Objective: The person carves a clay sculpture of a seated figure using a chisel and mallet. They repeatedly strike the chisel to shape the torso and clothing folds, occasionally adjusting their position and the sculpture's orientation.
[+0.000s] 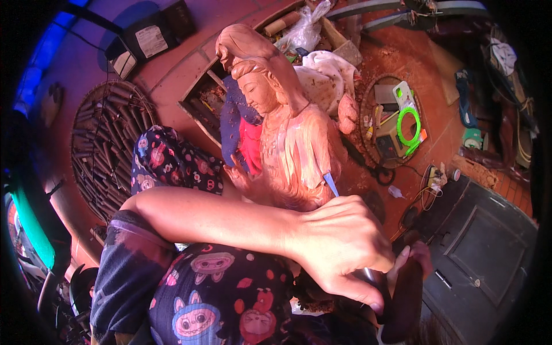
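From where I stand, the red tiled floor (167, 106) opens widest at the far left, a strip of it running between a round basket (73, 141) of dark rods and the wooden crate (199, 123). A dark cabinet (489, 253) bounds the lower right side, close by the working hands. The carved wooden statue (293, 138) stands nearly upright in front of the seated person, just beyond the lap, with the crate behind it. It's warm orange-brown, streaked with grain, with tall swept-up hair, a lowered face and deep robe folds. The left hand (342, 247) reaches across, curled tightly round the chisel (330, 184), whose bluish blade seems to touch the sleeve's edge. The right hand (422, 256), partly hidden, is against a dark club-like piece (402, 305); I can't tell whether it grips it.
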The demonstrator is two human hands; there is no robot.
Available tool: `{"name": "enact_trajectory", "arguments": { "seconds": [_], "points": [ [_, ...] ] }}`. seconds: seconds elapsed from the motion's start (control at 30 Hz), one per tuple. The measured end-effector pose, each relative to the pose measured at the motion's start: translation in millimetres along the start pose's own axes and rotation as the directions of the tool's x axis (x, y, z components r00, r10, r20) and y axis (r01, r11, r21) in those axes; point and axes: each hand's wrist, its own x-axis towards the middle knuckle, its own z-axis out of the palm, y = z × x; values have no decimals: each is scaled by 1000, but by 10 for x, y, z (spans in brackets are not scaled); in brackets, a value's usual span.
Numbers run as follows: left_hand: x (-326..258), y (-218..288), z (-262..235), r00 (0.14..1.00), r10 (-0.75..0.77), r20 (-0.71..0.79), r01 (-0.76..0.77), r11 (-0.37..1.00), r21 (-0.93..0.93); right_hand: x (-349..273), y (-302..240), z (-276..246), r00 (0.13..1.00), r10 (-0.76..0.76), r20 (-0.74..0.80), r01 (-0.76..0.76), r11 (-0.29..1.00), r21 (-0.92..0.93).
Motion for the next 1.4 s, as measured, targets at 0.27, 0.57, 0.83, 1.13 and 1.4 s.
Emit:
{"name": "enact_trajectory", "arguments": {
  "seconds": [0.27,0.57,0.83,1.13,1.4],
  "points": [
    [8,20,-10,998,-57,-11,57,998,-30,-82,35,10,999,46,-11,-46,999,-6],
    [91,62,13,941,184,284,-204,978,42,-56,37,-11,994,54,93,-54,999,-4],
    [67,104,-34,882,-161,444,160,986,39,-61,24,89,1000,15,7,-15,1000,16],
    [38,101,-13,966,-141,216,166,981,-100,35,2,89,998,46,40,-48,998,33],
    [57,79,-104,971,-14,237,42,992,-117,87,-55,17,986,87,145,-86,996,-14]
  ]
}}
